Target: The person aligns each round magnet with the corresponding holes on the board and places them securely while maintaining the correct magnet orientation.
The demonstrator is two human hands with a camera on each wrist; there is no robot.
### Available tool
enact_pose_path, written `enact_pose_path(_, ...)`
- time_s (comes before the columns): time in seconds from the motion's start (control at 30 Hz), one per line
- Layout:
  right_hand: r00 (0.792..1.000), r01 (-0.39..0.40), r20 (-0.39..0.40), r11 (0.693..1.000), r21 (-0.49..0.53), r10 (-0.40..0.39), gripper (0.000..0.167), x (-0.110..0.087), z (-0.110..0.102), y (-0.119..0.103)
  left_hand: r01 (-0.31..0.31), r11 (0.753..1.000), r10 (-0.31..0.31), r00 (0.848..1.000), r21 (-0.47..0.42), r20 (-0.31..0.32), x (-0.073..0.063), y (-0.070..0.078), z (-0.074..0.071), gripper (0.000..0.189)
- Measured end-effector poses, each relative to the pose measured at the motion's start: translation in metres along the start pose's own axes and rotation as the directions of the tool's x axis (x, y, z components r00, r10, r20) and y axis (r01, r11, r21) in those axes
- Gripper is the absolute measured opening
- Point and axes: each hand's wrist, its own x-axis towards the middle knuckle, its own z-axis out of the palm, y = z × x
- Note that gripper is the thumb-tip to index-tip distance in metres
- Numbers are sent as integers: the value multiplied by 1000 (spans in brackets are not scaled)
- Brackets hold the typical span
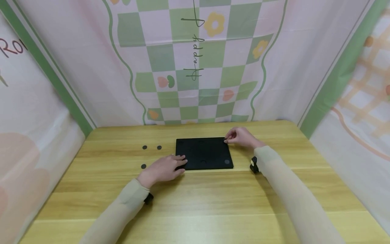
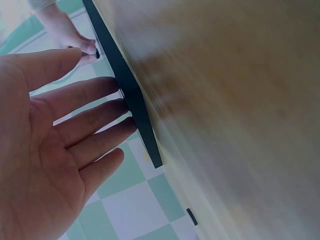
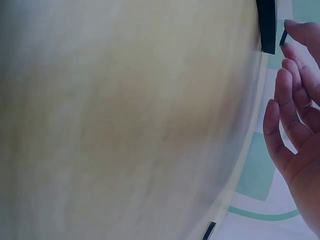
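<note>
A black rectangular panel (image 1: 202, 154) lies flat on the wooden table. My left hand (image 1: 166, 167) rests its extended fingertips on the panel's near left corner; the left wrist view shows this hand (image 2: 65, 130) with its fingers spread along the panel's edge (image 2: 142, 120). Between thumb and index finger my right hand (image 1: 240, 136) pinches a small round pad (image 3: 283, 37) at the far right corner, close over the panel. Another round pad (image 1: 226, 162) sits on the panel's near right corner.
Left of the panel lie three dark round pads, one close by (image 1: 159, 147), another behind (image 1: 144, 147), and a third near the left wrist (image 1: 143, 166). A dark piece (image 3: 209, 231) lies at the table edge in the right wrist view. A patterned curtain (image 1: 195, 67) hangs behind.
</note>
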Motion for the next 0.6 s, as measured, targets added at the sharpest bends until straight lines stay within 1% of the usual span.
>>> enact_pose_path(0.2, 1000, -17, 16, 1000, 10, 17, 13, 3, 2, 1, -5, 1000, 5, 1000, -2, -4, 0, -1, 0, 45)
enact_pose_path(0.6, 1000, 13, 17, 1000, 6, -13, 16, 7, 5, 1, -18, 1000, 18, 1000, 2, -10, 1, -3, 2, 45)
